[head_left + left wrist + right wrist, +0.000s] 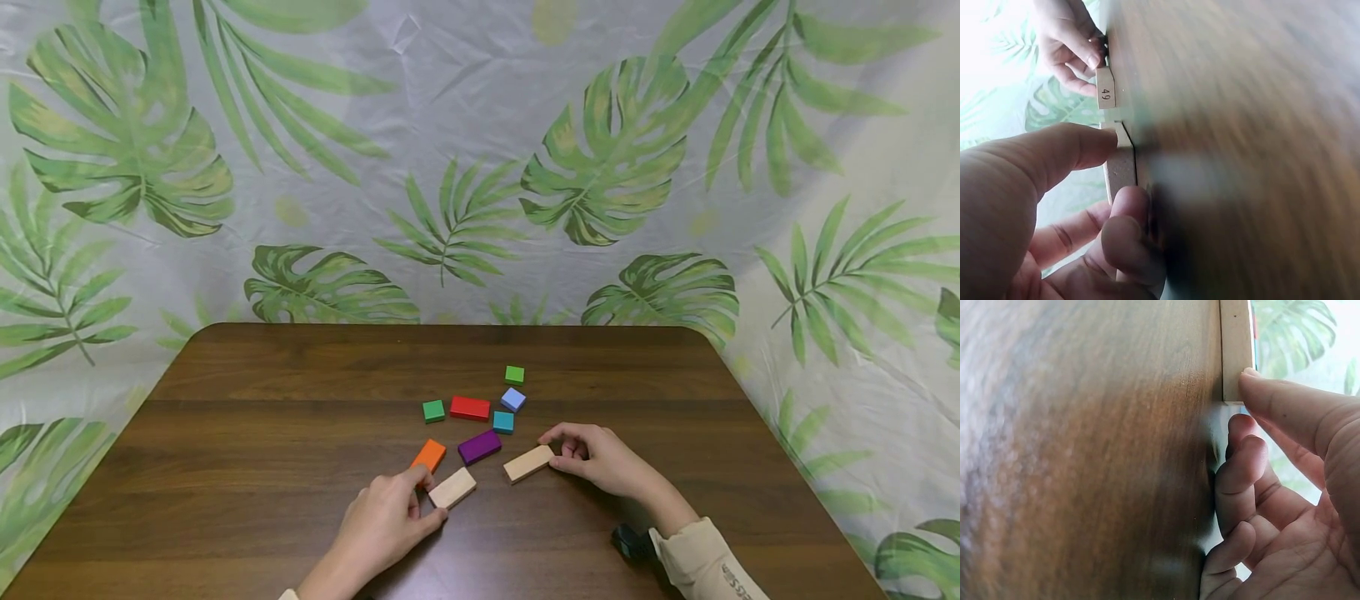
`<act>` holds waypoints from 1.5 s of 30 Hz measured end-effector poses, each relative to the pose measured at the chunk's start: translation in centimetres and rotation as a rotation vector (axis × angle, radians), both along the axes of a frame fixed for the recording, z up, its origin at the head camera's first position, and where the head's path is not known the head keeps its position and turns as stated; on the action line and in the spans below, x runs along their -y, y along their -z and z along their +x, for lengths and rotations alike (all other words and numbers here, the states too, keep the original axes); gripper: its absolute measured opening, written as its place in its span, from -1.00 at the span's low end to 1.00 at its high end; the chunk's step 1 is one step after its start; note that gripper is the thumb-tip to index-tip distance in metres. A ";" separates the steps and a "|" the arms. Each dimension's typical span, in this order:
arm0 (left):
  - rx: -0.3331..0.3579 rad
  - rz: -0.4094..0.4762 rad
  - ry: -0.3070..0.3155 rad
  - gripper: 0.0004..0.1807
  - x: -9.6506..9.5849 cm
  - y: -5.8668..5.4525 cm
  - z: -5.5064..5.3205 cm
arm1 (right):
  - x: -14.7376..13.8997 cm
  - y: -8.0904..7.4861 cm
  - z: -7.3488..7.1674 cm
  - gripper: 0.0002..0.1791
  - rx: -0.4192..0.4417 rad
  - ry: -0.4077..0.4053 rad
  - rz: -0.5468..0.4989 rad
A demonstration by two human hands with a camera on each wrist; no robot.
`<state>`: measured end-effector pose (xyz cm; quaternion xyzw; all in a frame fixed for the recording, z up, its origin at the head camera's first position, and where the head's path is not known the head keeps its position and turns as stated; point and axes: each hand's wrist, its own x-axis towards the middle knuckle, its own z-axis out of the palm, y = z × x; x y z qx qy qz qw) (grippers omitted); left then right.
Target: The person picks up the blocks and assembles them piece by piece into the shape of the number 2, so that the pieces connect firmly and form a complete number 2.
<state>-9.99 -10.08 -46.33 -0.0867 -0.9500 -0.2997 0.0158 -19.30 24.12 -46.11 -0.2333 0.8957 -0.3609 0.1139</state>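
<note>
My left hand (384, 515) pinches a plain pale wooden block (453, 489) by its left end, thumb in front and fingers behind. In the left wrist view, that block (1120, 165) lies between the thumb and the curled fingers. My right hand (600, 458) holds the right end of a second plain wooden block (529, 463) between thumb and index finger. The left wrist view shows "49" printed on the end of this second block (1105, 89). Both blocks lie on the table, a small gap apart. An orange block (429, 455) sits right beside the left fingers.
Behind the hands lie a purple block (480, 447), a red block (470, 408), a green block (433, 411), a teal block (503, 422), a light blue block (513, 399) and a bright green block (514, 375). They rest on a dark wooden table (262, 467) before a leaf-print cloth (465, 125).
</note>
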 end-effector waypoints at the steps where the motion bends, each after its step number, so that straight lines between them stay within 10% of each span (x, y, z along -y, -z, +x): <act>1: -0.001 0.001 0.004 -0.69 0.1 0.0 0.1 | 0.0 0.0 0.0 -0.76 0.000 0.001 0.001; 19: 0.027 0.047 0.182 -0.73 2.7 0.2 -0.4 | 0.0 0.2 0.1 -0.75 0.001 0.013 -0.003; 45: 0.095 0.213 0.272 -0.72 4.3 0.9 -1.2 | 0.0 0.4 0.3 -0.77 -0.010 0.012 -0.027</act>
